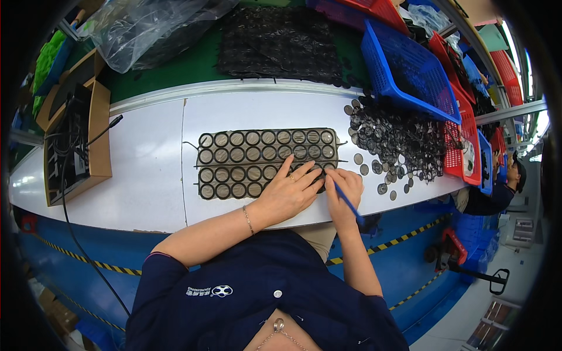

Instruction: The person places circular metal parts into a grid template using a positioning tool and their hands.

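Note:
A dark rectangular panel [236,164] with rows of round, black-rimmed discs lies on the white table in front of me. Thin dark strands stick out from its two short sides. My left hand [285,197] rests over the lower right part of it, fingers spread and stretched out, covering some of the discs. Beside it, my right hand [344,193] grips a thin blue pen-like tool [349,203]. Its fingertips are at the panel's lower right corner, where the tool's working end is too small to make out. A big pile of loose dark discs [395,134] spreads to the right.
A blue basket [374,55] and a red basket [453,161] stand at the right. On the left, a cardboard box [100,131] holds black cables. Behind the table edge lie a black plastic sheet [278,41] and clear plastic bag [137,35]. Another person [494,196] is at far right.

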`<state>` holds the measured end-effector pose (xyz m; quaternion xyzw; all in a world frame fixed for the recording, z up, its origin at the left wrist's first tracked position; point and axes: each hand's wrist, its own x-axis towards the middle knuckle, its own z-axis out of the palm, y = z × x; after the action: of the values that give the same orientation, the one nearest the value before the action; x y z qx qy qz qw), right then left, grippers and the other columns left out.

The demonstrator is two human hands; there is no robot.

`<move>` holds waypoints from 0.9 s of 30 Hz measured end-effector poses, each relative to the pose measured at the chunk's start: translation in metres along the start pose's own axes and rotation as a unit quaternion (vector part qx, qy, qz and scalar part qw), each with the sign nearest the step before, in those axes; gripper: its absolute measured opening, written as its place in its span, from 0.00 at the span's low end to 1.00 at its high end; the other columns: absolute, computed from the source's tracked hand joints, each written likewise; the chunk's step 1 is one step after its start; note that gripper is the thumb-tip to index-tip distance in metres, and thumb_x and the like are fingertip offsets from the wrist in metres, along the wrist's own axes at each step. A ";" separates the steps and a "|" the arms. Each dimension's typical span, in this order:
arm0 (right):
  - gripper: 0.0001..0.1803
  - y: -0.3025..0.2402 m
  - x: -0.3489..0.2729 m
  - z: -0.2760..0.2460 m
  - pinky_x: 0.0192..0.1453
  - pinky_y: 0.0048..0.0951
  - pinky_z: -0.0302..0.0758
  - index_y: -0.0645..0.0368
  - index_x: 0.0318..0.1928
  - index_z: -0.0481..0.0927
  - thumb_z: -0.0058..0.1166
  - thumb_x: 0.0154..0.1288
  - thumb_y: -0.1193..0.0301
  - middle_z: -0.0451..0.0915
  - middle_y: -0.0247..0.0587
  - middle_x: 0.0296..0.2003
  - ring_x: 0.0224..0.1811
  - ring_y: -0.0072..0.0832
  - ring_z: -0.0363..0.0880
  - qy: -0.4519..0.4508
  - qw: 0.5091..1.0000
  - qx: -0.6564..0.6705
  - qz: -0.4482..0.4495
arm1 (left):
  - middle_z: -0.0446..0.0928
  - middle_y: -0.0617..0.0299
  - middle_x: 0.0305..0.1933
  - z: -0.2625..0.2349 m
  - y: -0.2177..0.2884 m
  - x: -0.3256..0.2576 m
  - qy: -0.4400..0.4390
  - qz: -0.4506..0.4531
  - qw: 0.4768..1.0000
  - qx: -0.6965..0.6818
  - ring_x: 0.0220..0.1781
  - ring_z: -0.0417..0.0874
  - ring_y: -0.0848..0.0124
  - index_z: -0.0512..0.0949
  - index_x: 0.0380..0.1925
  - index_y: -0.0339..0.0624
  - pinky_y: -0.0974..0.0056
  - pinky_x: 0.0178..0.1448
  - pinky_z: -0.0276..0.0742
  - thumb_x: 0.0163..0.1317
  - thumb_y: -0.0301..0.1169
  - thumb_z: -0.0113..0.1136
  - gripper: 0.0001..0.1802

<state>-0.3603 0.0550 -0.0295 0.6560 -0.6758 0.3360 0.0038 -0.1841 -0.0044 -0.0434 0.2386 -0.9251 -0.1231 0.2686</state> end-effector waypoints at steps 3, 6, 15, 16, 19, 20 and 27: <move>0.09 0.006 0.018 -0.004 0.58 0.39 0.67 0.57 0.44 0.86 0.61 0.64 0.73 0.83 0.41 0.48 0.53 0.38 0.78 0.039 0.989 -0.119 -0.083 | 0.76 0.59 0.63 -0.001 -0.001 -0.003 0.002 -0.006 1.000 0.001 0.70 0.71 0.60 0.80 0.55 0.45 0.38 0.74 0.57 0.61 0.36 0.65 0.21; 0.10 0.061 0.041 -0.021 0.53 0.41 0.72 0.62 0.46 0.85 0.57 0.68 0.74 0.84 0.45 0.46 0.50 0.41 0.79 0.143 0.979 -0.147 0.008 | 0.75 0.59 0.63 -0.002 0.000 0.001 -0.006 0.002 1.000 0.007 0.70 0.71 0.60 0.79 0.55 0.46 0.39 0.74 0.57 0.62 0.36 0.65 0.21; 0.09 0.019 0.035 0.022 0.45 0.36 0.74 0.61 0.41 0.88 0.62 0.66 0.70 0.85 0.43 0.31 0.37 0.36 0.81 0.026 0.978 0.172 0.120 | 0.71 0.57 0.66 0.002 -0.014 0.016 -0.029 -0.042 0.998 0.039 0.74 0.64 0.58 0.77 0.60 0.42 0.32 0.73 0.55 0.66 0.44 0.58 0.26; 0.08 0.020 0.036 0.024 0.45 0.37 0.74 0.60 0.40 0.89 0.62 0.65 0.69 0.85 0.43 0.30 0.37 0.37 0.81 0.026 0.979 0.169 0.108 | 0.72 0.58 0.66 0.002 -0.014 0.015 -0.032 -0.046 0.998 0.043 0.74 0.64 0.59 0.76 0.61 0.43 0.32 0.74 0.53 0.66 0.45 0.59 0.27; 0.08 0.022 0.036 0.024 0.44 0.37 0.74 0.59 0.40 0.89 0.63 0.65 0.69 0.85 0.42 0.29 0.36 0.37 0.81 0.027 0.983 0.158 0.094 | 0.72 0.59 0.67 0.003 -0.014 0.017 -0.036 -0.048 0.997 0.048 0.75 0.64 0.59 0.76 0.61 0.44 0.33 0.75 0.51 0.66 0.46 0.60 0.28; 0.08 0.024 0.035 0.024 0.44 0.37 0.74 0.59 0.40 0.89 0.63 0.64 0.68 0.85 0.42 0.29 0.36 0.37 0.81 0.028 0.984 0.151 0.092 | 0.72 0.59 0.67 0.003 -0.013 0.018 -0.038 -0.047 0.997 0.050 0.75 0.64 0.59 0.76 0.61 0.44 0.33 0.75 0.51 0.66 0.46 0.60 0.27; 0.08 0.021 0.036 0.024 0.45 0.36 0.74 0.58 0.40 0.89 0.64 0.64 0.68 0.86 0.42 0.31 0.38 0.36 0.81 0.021 0.979 0.171 0.110 | 0.72 0.57 0.66 0.001 -0.015 0.016 -0.022 -0.045 0.998 0.026 0.74 0.63 0.58 0.77 0.60 0.41 0.32 0.74 0.52 0.67 0.44 0.58 0.26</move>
<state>-0.3731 0.0107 -0.0416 0.5611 -0.6762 0.4588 -0.1318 -0.1907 -0.0255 -0.0425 0.2840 -0.9220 -0.1157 0.2363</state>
